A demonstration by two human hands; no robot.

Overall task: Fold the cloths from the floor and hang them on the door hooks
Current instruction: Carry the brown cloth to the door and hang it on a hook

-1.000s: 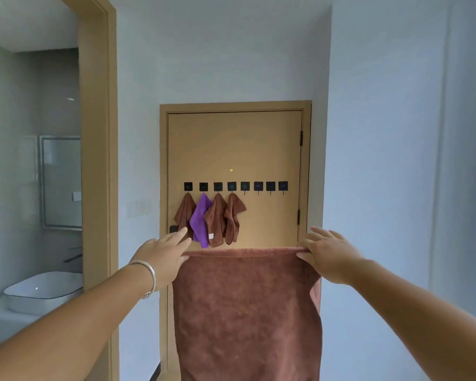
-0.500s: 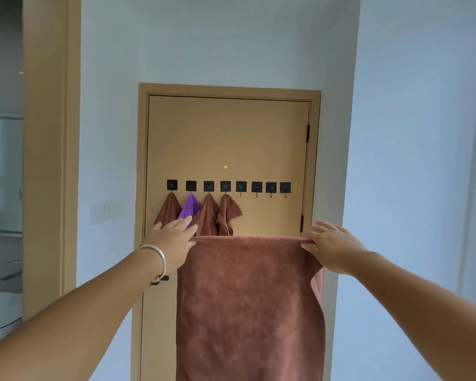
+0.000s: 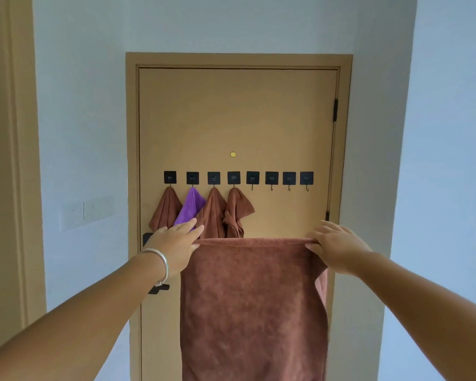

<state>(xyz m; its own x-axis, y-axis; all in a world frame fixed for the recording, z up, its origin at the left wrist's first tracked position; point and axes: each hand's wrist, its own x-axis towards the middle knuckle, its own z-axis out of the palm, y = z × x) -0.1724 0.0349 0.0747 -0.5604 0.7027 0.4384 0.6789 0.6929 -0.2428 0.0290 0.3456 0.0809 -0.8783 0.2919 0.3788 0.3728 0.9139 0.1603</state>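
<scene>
The brown cloth [image 3: 253,306] hung lengthwise, long axis vertical, top edge stretched level before the door [image 3: 237,119]. The left hand [image 3: 173,246] pinched its upper left corner, the right hand [image 3: 337,248] its upper right. Above, eight black hooks [image 3: 271,178] ran in a row; the left four carried folded cloths [image 3: 213,213]. No writing was readable.

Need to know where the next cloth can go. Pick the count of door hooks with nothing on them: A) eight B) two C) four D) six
C: of eight hooks, the four on the left carry cloths, while the four on the right, from the fifth hook to the last, hang bare.
</scene>
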